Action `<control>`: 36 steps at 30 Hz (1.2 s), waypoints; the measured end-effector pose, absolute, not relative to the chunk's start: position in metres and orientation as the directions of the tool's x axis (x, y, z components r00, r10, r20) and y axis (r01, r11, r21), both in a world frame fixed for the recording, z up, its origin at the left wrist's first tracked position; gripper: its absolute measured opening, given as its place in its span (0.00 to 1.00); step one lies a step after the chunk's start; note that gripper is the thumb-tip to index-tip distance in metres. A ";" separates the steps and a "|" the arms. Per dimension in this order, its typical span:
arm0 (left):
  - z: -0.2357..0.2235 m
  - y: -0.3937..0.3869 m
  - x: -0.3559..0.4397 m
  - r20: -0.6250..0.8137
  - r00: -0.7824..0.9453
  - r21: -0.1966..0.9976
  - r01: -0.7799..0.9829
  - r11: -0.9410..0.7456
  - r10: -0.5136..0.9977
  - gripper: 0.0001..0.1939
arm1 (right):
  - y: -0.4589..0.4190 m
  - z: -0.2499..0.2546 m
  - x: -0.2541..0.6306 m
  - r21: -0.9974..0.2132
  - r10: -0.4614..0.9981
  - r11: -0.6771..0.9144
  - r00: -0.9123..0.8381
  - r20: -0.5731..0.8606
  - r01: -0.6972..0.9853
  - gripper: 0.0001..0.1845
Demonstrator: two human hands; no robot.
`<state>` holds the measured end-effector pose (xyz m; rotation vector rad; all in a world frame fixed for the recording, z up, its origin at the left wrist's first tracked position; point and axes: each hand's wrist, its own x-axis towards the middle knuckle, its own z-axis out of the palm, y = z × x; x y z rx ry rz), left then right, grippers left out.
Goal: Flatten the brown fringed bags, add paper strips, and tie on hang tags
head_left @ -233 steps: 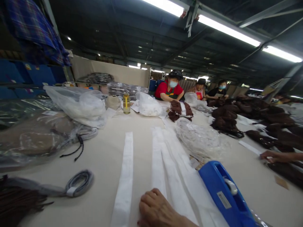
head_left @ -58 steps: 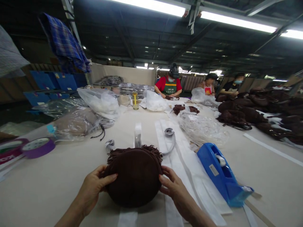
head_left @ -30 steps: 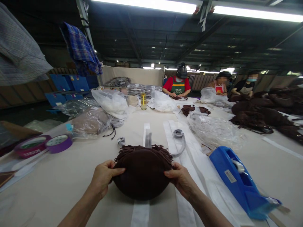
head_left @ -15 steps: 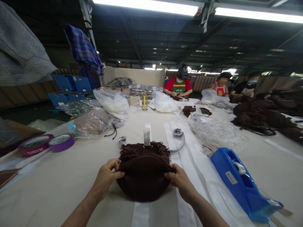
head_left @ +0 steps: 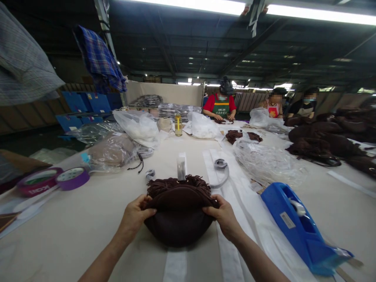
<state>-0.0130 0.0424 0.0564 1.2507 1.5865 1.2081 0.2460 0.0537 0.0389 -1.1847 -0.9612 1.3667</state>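
A round dark brown suede bag (head_left: 178,219) with a fringe along its far edge lies on the cream table (head_left: 88,219) in front of me. My left hand (head_left: 135,216) grips its left edge, fingers curled over the top. My right hand (head_left: 225,217) grips the right edge the same way. The bag's top flap is folded toward me between both hands. A grey strap (head_left: 221,172) curls out behind the bag, and a white paper strip (head_left: 181,166) stands up just beyond the fringe.
A blue tape dispenser (head_left: 296,227) sits at the right. Purple tape rolls (head_left: 72,178) lie at the left. Plastic-wrapped goods (head_left: 117,149), a clear plastic heap (head_left: 266,162) and brown bags (head_left: 320,143) crowd the far table, where three people work. White paper strips (head_left: 235,196) run along the middle.
Both hands brought the brown bag onto the table and have since pulled its top edge toward me, folding the flap down. The fringe now shows more at the far side.
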 end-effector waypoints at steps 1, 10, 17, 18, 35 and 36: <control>0.056 0.042 -0.013 0.009 -0.239 0.957 0.284 0.061 0.971 0.13 | 0.054 0.039 0.246 -0.981 0.993 -0.109 0.038 -0.116 -0.158 0.15; 0.041 0.037 -0.013 0.260 -0.302 0.859 0.506 -0.077 0.917 0.12 | 0.054 0.030 0.244 -1.000 0.997 0.008 0.071 0.009 0.026 0.11; 0.029 0.033 -0.016 0.389 -0.258 0.781 0.602 -0.168 0.885 0.08 | 0.050 0.029 0.243 -1.000 0.999 -0.024 0.045 -0.024 -0.009 0.12; 0.030 0.034 -0.016 0.396 -0.238 0.766 0.618 -0.176 0.887 0.07 | 0.050 0.030 0.242 -1.000 0.999 -0.028 0.044 -0.029 -0.008 0.12; 0.052 0.048 -0.007 0.226 -0.252 0.812 0.583 -0.039 0.941 0.10 | 0.055 0.045 0.245 -1.000 0.998 -0.007 0.058 -0.006 0.016 0.14; 0.055 0.051 -0.008 0.189 -0.246 0.828 0.561 -0.020 0.951 0.11 | 0.056 0.047 0.245 -1.000 0.999 -0.020 0.038 -0.020 -0.011 0.14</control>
